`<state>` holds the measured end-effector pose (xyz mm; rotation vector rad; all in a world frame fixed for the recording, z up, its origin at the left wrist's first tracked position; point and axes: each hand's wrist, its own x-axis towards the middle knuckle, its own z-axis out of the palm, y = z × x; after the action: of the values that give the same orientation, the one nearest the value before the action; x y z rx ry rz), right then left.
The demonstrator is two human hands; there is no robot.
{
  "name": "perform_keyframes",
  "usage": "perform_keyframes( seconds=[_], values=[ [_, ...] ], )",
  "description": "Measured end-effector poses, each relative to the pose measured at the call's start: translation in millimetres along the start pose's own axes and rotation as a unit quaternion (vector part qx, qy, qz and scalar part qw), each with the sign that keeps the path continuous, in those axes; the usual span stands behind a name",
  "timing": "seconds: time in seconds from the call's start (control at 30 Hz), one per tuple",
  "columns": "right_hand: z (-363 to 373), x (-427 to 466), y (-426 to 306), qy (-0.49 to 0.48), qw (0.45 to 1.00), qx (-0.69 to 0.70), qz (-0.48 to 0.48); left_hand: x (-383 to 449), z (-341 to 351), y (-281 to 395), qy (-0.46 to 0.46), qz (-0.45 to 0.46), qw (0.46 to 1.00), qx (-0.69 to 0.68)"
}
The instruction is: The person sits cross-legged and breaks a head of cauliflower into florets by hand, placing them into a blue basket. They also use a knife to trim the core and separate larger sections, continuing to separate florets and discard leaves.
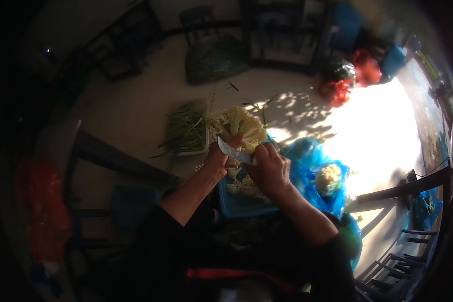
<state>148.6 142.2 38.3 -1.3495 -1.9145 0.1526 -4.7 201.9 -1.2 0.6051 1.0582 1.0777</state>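
Held up in my left hand (221, 154) is a large, pale yellow head of cauliflower (243, 124), with its cut stem side showing. My right hand (270, 166) grips a knife with a curved blade (234, 151), which points left and lies in front of the left hand and the cauliflower's lower part. Below both hands stands a blue plastic basket (245, 212) with cut cauliflower florets (247, 187) in it. To the right, a blue plastic bag (309, 188) lies open around another whole cauliflower (327, 180).
Left of the cauliflower is a white tray (192, 152) of long green vegetables (185, 128). A large bag of greens (215, 58) lies farther off, near a stool (198, 15). Red bags (338, 92) stand at the upper right. Wooden benches (404, 187) flank both sides.
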Motion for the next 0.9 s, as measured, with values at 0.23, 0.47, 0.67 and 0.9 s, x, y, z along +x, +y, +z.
perform_keyframes(
  seconds=[0.23,0.47,0.67,0.9],
  values=[
    [-6.1,-17.9,-25.8,-0.155,0.983,0.079,0.055,41.1,-38.1,14.6,0.018,-0.033,0.994,-0.105],
    [16.7,14.4,61.6,-0.075,0.911,0.277,0.297,-2.8,-37.4,21.8,-0.164,-0.149,0.955,-0.197],
    [-15.9,24.1,41.8,-0.09,0.957,0.157,0.227,2.3,-19.5,26.8,-0.162,-0.154,0.974,0.039],
    [-2.9,-25.6,-24.7,-0.104,0.99,0.091,-0.017,34.4,-27.1,-2.1,-0.059,-0.071,0.995,-0.046]
  ],
)
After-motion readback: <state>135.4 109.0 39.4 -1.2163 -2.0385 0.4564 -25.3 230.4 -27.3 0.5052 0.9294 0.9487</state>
